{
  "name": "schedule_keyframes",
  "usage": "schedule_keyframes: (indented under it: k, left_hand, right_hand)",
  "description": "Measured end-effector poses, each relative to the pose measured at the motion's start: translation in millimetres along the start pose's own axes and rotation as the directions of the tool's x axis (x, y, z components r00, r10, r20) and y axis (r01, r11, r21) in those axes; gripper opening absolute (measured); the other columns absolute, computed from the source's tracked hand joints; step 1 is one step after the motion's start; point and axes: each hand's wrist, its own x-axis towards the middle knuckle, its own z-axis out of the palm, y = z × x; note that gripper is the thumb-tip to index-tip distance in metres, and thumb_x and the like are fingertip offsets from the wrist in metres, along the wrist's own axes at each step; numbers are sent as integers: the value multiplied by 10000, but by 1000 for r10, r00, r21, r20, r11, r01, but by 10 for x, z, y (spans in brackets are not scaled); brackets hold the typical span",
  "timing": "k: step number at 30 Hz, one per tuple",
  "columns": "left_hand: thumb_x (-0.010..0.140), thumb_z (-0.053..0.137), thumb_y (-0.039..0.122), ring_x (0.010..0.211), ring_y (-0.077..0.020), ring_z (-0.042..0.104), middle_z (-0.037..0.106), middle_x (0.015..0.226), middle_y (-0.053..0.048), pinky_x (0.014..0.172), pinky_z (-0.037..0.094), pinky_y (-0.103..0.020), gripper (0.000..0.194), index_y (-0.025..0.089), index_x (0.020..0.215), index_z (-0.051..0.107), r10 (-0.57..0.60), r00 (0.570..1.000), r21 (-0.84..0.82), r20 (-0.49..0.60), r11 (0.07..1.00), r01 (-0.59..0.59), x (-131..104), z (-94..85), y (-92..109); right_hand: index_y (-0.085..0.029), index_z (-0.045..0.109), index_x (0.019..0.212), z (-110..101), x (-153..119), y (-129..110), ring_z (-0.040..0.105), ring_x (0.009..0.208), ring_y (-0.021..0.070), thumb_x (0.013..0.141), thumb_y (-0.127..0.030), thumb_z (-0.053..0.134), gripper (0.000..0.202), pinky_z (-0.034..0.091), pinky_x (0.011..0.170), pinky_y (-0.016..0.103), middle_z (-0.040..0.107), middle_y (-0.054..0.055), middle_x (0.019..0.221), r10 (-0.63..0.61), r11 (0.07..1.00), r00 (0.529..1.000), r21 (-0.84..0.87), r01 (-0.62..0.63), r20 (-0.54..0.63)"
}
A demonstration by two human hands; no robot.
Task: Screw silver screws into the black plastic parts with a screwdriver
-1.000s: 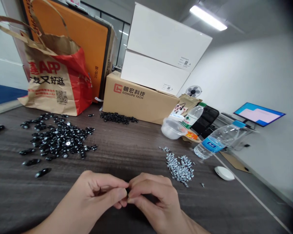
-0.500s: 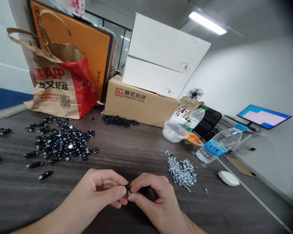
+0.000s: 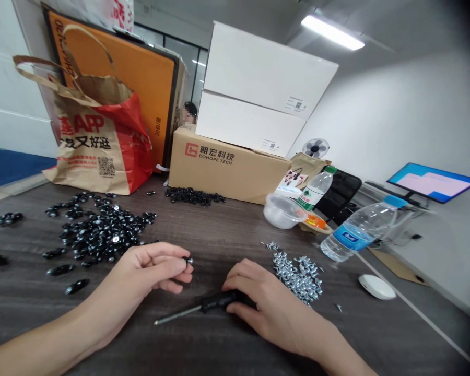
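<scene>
My left hand point(image 3: 156, 269) is closed in a pinch on a small black part point(image 3: 187, 260), with a silvery screw tip or head showing at its outer end. It is raised in front of the pile of similar black parts point(image 3: 102, 230). My right hand point(image 3: 254, 295) has its fingers curled round the black handle of a screwdriver point(image 3: 215, 302). The steel shaft points left, low over the tabletop, below my left hand. Beyond my right hand lies a heap of small silver screws point(image 3: 297, 274); one loose screw point(image 3: 338, 307) rests to its right.
A smaller black pile point(image 3: 196, 196) lies before a cardboard box point(image 3: 227, 167) bearing white boxes point(image 3: 270, 68). At left stands a paper bag point(image 3: 97, 138). A plastic tub point(image 3: 284, 211), water bottle point(image 3: 360, 230) and white rounded object point(image 3: 377, 287) are on the right.
My hands have moved apart from their shared hold on the small part and screw. The left has lifted up and left with the part; the right has taken hold of the screwdriver.
</scene>
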Motion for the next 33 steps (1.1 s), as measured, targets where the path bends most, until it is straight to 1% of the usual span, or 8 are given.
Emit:
schedule_keyframes:
  k: [3,6,9,13,15,17,20,33]
  left_hand:
    - [825,771,279,911,-216,726,803,917,-80,697,576,-231,178,181,971,799,8,1000,-35,-6,999,-8,57,-48,32]
    - [821,781,264,964,-221,715,797,969,-74,733,585,-238,157,188,956,805,20,1000,-76,-5,997,-20,111,-87,37]
    - [802,801,290,957,-226,703,790,962,-68,713,591,-244,173,198,948,809,30,999,-78,-16,996,-31,148,-101,21]
    - [751,840,343,866,-210,689,788,866,-69,656,580,-224,228,196,923,820,38,999,-28,-33,999,-39,157,-96,-18]
    - [731,851,367,833,-203,687,788,838,-69,650,576,-217,248,195,908,825,38,998,-4,-44,999,-38,154,-94,-35]
    - [719,854,385,824,-203,688,790,835,-69,649,574,-216,265,195,902,827,39,998,17,-47,999,-38,155,-93,-46]
    - [709,858,390,832,-207,693,793,843,-67,648,575,-217,267,199,893,829,38,998,32,-49,999,-37,161,-93,-52]
    - [743,833,386,854,-208,698,790,853,-59,660,581,-221,244,206,906,823,61,998,55,-34,997,-60,158,-99,-65]
  right_hand:
    - [-227,665,1105,-32,-38,20,655,944,219,950,-233,618,163,502,866,353,720,42,1027,35,999,998,13,-35,-60]
    - [-268,678,1072,-55,-115,92,682,917,225,952,-302,609,143,513,795,339,741,33,1027,95,993,975,90,-78,-201]
    - [-300,694,1053,-25,-180,185,673,946,234,930,-320,635,137,511,816,345,729,26,1023,163,971,914,226,-81,-371]
    - [-301,668,1066,53,-195,223,657,775,170,971,-322,587,126,512,713,291,656,2,928,264,878,826,479,8,-498]
    - [-303,658,1042,82,-183,209,616,739,146,982,-320,575,104,497,673,263,606,-9,917,278,850,781,522,72,-559]
    - [-309,651,1035,101,-174,200,578,762,144,983,-312,577,90,483,677,253,572,-11,926,272,856,745,507,103,-610]
    - [-319,639,1051,117,-173,209,553,819,157,989,-293,570,97,467,725,262,550,-11,930,254,873,735,476,105,-629]
    - [-329,635,1050,123,-143,222,534,871,170,989,-279,566,105,443,807,291,557,-10,972,248,873,755,478,98,-608]
